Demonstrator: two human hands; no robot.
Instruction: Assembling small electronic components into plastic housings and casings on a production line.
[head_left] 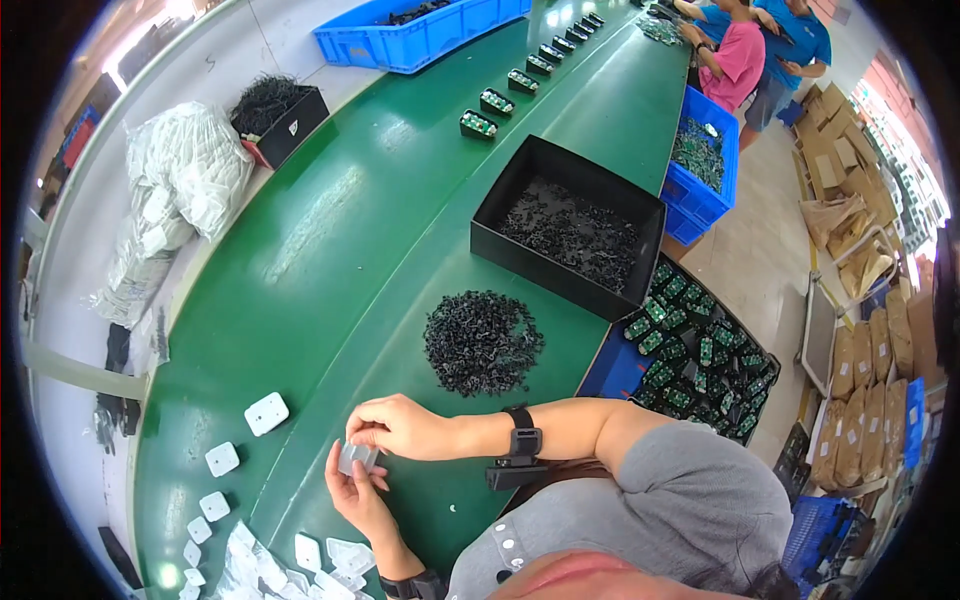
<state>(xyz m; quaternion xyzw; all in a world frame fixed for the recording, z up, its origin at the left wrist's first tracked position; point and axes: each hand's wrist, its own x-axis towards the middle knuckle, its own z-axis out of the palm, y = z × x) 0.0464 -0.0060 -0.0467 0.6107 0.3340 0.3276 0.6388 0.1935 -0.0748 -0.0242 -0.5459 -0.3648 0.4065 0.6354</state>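
Observation:
My left hand [362,500] holds a small translucent white plastic housing [354,459] from below, its fingers wrapped around the sides. From above, my right hand [408,428] presses bent fingertips onto the same housing; whether a small part sits between them is hidden. Just beyond my right hand lies a heap of small black parts [483,342] on the green bench. To the left, several rounded-square white plastic pieces [266,413] form a curved row. Nearer me is a scatter of translucent white housings [348,557] beside a clear plastic bag [240,560].
A black bin [640,215] with small black parts stands past the heap. At its right, a tray of green circuit boards [700,370] sits by the bench edge. Black units with boards [478,125] line the far green bench [300,290]. Other people [735,55] work at far right.

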